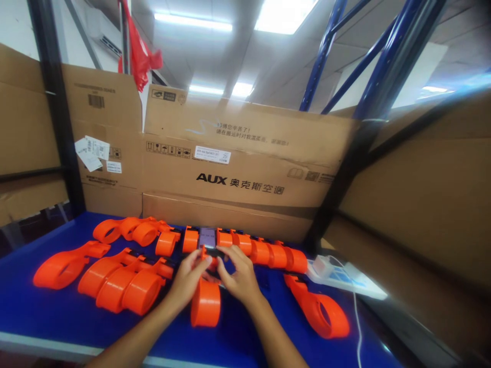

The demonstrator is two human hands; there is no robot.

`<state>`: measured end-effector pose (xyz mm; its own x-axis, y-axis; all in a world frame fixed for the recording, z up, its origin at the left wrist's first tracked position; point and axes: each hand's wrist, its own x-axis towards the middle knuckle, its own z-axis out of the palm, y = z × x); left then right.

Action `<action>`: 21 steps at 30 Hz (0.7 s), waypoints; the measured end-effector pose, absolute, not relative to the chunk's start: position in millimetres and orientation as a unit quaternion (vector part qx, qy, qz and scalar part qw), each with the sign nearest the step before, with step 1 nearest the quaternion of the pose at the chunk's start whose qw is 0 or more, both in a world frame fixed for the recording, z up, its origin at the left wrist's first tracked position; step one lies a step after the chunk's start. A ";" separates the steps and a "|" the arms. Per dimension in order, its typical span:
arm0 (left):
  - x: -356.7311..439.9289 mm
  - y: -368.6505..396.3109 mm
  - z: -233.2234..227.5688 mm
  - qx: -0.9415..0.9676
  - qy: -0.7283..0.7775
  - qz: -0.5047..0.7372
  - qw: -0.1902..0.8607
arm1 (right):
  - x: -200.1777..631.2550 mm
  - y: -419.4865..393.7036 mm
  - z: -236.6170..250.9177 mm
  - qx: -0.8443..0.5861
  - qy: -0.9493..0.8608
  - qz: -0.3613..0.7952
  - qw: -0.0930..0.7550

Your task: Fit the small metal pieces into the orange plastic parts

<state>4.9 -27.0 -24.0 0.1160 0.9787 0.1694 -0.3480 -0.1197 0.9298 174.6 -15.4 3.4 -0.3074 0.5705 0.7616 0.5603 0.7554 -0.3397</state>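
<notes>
Head cam: left hand point(187, 278) & right hand point(238, 278) both pinch one orange strap point(206, 301) between them on desk point(23, 306). Risk: buckle slips, nearby straps point(126, 286) left of hands could snag.

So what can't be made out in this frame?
- Head view: top end of the orange ring part, covered by the left hand and right hand; their grip is unclear.
- Small screen at the row's middle: too small and blurred to read.
- White power strip: sockets blurred.
</notes>
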 end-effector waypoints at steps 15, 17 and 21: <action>4.9 -26.3 -22.7 0.480 0.329 0.584 0.565 | 169.2 -22.8 6.7 -0.329 -0.831 0.108 0.435; 3.5 -23.8 -25.4 0.473 0.341 0.585 0.564 | 171.5 -21.4 6.4 -0.326 -0.822 0.142 0.446; 1.1 -19.5 -30.9 0.464 0.356 0.577 0.570 | 189.8 -9.3 7.2 -0.464 -0.726 0.111 0.496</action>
